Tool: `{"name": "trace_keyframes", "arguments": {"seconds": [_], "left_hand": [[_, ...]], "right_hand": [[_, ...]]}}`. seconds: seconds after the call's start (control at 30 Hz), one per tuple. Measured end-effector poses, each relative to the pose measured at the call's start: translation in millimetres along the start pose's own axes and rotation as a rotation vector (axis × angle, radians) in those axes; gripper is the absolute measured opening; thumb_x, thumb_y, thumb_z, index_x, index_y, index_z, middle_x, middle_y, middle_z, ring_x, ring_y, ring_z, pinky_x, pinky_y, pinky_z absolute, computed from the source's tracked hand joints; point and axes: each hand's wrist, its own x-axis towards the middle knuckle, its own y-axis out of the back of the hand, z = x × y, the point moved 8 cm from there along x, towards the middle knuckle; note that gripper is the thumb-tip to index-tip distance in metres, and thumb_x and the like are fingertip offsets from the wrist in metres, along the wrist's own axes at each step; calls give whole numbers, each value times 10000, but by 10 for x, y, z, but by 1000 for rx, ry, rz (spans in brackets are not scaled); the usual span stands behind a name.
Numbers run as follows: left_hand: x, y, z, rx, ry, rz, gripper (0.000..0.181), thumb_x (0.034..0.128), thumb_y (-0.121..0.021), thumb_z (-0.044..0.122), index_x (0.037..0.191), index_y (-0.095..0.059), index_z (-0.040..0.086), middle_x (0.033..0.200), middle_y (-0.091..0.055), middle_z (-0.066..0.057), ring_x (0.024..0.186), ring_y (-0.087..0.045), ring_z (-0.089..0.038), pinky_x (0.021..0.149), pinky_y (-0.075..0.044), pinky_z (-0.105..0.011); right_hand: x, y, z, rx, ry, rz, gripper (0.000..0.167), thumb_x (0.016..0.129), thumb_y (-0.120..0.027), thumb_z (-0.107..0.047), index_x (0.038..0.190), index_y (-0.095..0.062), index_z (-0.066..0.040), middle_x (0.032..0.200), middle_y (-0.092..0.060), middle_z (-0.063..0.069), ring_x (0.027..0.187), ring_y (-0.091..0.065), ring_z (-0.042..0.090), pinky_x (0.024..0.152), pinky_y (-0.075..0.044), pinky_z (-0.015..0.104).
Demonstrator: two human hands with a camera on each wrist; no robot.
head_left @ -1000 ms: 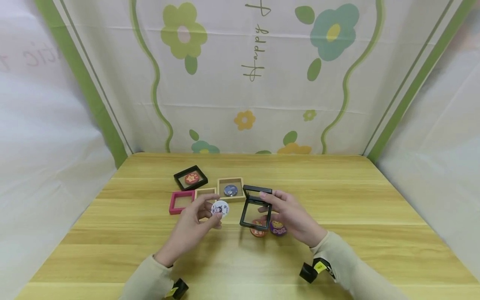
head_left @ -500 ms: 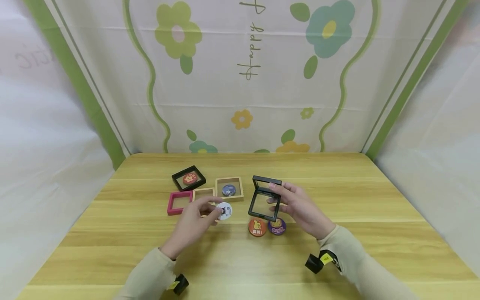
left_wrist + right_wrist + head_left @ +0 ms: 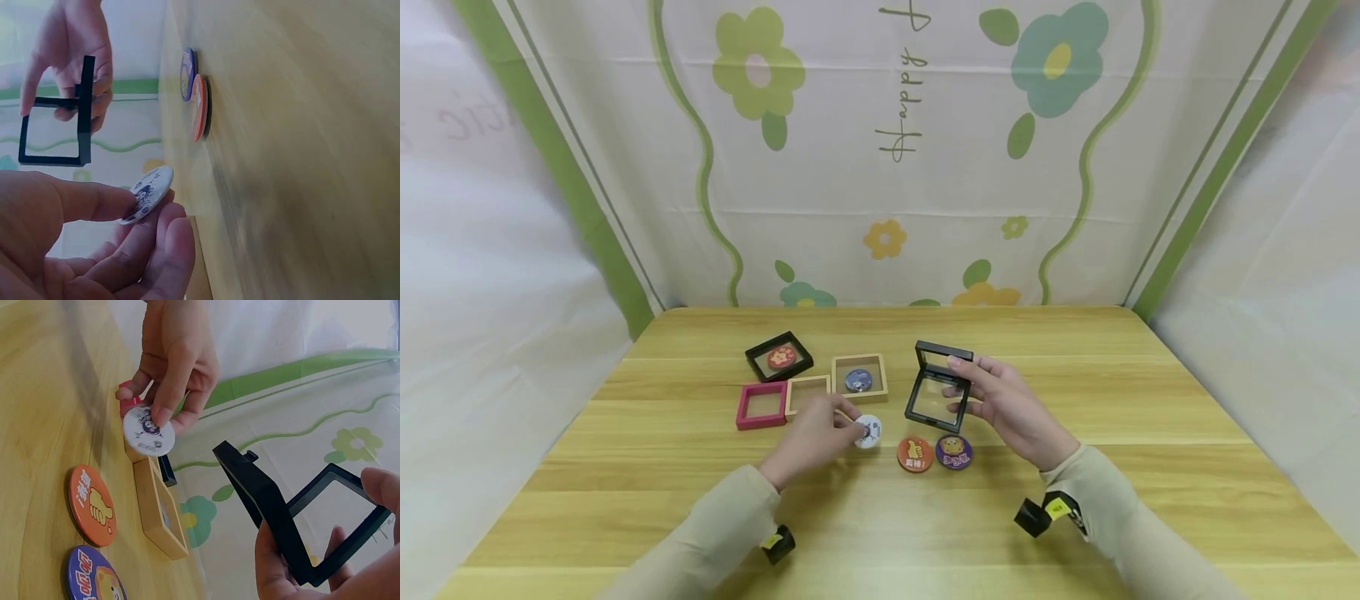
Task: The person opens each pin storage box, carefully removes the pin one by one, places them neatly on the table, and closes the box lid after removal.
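My left hand (image 3: 816, 435) pinches a round white badge (image 3: 868, 431) with a dark cartoon figure, thumb on its face and fingers behind, a little above the table. My right hand (image 3: 1011, 408) holds a black display frame (image 3: 938, 400) by its right side; its two hinged halves stand apart, and clear film spans the lower one. In the right wrist view the black frame (image 3: 281, 519) sits between thumb and fingers. Just below it on the table lie an orange badge (image 3: 915, 454) with a thumbs-up and a purple badge (image 3: 953, 452), side by side.
Behind my left hand lie a pink frame (image 3: 741, 407), a small wooden-coloured frame (image 3: 808, 380) partly hidden by the hand, and a larger one (image 3: 883, 377) holding a blue badge (image 3: 858, 381). A black frame (image 3: 752, 364) with a red badge (image 3: 781, 357) lies farther back.
The black frame in my right hand has moved right and away, uncovering the orange and purple badges. My left hand has carried the white badge to the right and slightly lower.
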Motion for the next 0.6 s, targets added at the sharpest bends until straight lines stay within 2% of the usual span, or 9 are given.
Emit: {"name": "trace_keyframes", "arguments": {"seconds": [0.2, 0.4, 0.6], "left_hand": [[49, -113, -37, 27, 43, -56, 92, 906, -670, 64, 948, -658, -17, 806, -661, -64, 623, -642, -231, 533, -531, -294], [76, -182, -41, 73, 33, -94, 64, 904, -653, 50, 868, -676, 2, 749, -665, -50, 555, -587, -171, 478, -447, -240], [80, -219, -59, 152, 66, -127, 197, 925, -635, 83, 732, -647, 47, 673, -653, -48, 536, -587, -175, 487, -445, -255]], "right_hand": [[-9, 2, -6, 5, -5, 6, 490, 948, -677, -335, 1166, -472, 53, 1194, -510, 147, 1041, -577, 313, 909, -503, 436], [-21, 3, -9, 1, -5, 14, 492, 937, -690, -338, 1159, -478, 47, 1189, -511, 139, 1085, -560, 344, 907, -502, 439], [-28, -6, -14, 0, -5, 14, 503, 935, -692, -346, 1163, -481, 50, 1188, -512, 143, 1107, -555, 358, 924, -490, 460]]}}
